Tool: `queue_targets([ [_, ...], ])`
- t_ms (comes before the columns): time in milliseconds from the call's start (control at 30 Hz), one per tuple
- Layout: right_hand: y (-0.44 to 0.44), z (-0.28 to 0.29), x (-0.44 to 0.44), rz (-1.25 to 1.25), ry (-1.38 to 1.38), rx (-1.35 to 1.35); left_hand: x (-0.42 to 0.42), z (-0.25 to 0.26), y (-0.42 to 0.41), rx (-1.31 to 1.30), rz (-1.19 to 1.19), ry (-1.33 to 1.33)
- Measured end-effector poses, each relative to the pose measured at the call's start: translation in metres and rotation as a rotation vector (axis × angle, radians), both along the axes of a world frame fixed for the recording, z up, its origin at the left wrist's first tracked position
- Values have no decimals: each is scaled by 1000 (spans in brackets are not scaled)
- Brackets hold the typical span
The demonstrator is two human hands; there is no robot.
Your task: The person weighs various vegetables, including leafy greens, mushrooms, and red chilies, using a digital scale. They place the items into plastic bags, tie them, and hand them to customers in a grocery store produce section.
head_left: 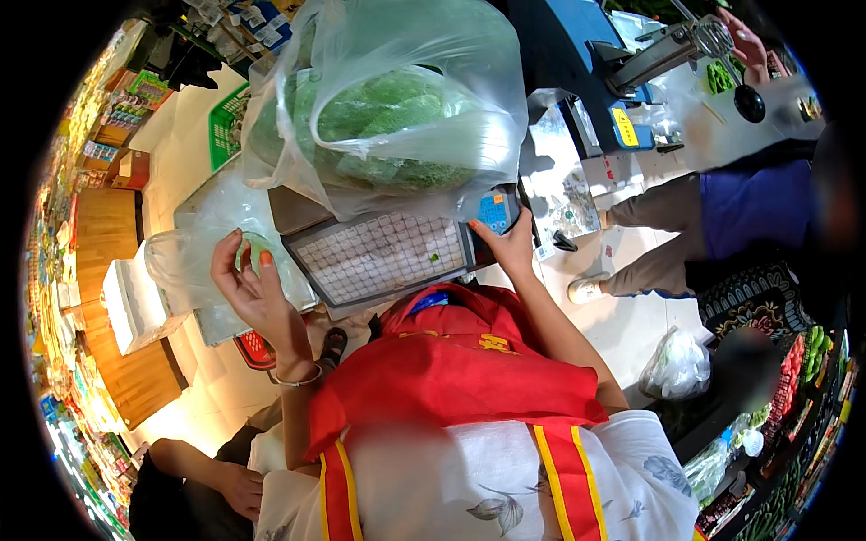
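Note:
A big green vegetable, its kind hard to tell, lies inside a translucent plastic bag [406, 122] on top of the scale before me. Below the bag is the scale's keyboard [385, 253] of many pale keys, with a small green scrap on it. My right hand [511, 247] rests at the right end of the keyboard, its thumb beside a blue keypad [494, 213]. To the left of the keyboard my left hand [254, 287] is raised with its fingers apart and curled, over clear plastic bags [233, 216]. It appears to hold nothing.
A green basket [220, 128] stands behind at the left, near a white box [132, 304]. At the upper right is a blue machine [575, 61] with a metal arm. Other people stand at the right and lower left. A filled plastic bag [676, 365] and vegetable shelves are at the right.

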State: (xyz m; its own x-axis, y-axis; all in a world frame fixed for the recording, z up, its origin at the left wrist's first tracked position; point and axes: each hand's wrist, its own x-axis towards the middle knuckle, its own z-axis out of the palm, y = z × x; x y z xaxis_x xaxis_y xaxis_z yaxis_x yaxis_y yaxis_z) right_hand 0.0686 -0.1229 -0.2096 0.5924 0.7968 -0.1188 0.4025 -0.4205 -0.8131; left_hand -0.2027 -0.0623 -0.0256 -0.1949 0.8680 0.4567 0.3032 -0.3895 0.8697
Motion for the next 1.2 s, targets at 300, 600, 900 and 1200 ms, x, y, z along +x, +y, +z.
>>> queue_targets([
  [300,-6,-25,11,-52,170,240,-8,-1,5,47,-42,-21],
  [600,-8,40,1,-289,924,291,-7,20,6,68,-59,-39],
  [900,35,29,-14,-210,1342,337,-1,42,8,100,-172,41],
  [1200,31,50,-14,-261,799,458,37,83,18,163,-256,297],
])
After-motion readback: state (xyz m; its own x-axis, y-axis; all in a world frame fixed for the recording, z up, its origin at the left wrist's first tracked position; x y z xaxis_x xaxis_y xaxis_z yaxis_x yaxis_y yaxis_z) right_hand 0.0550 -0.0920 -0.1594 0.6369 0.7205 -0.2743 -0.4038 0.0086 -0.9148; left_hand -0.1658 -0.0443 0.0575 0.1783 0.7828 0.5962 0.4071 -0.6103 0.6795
